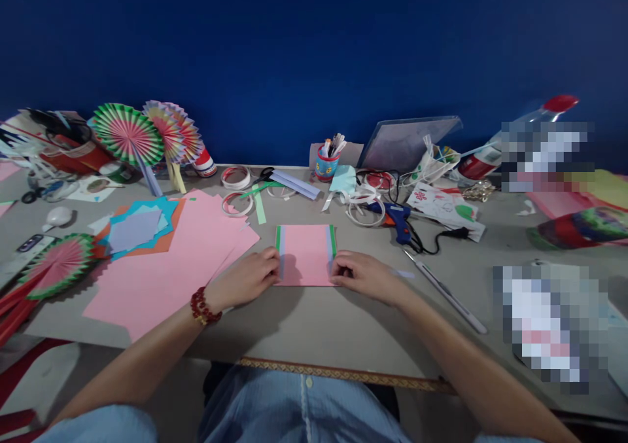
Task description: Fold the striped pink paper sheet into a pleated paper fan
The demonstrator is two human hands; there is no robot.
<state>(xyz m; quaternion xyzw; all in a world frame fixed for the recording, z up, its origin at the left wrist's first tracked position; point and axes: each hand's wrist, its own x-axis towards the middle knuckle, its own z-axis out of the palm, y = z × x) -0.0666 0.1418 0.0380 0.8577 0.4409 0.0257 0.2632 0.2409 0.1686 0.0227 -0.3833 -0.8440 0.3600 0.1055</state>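
A pink sheet of paper (305, 254) lies flat on the table in front of me, with lilac and green strips along its left and right edges. My left hand (252, 274), with a red bead bracelet at the wrist, is closed at the sheet's lower left edge. At the lower right edge, my right hand (366, 276) has its fingers curled together on the paper. Both sets of fingertips are partly hidden. Just above the sheet is a narrow light green paper strip (259, 204).
Large pink sheets (161, 266) and blue and orange papers (169, 217) spread leftward. Folded paper fans (128, 133) stand behind. Rolls of tape (236, 178), a pen cup (327, 163) and a blue glue gun (400, 220) sit farther back. A craft knife (446, 292) lies right.
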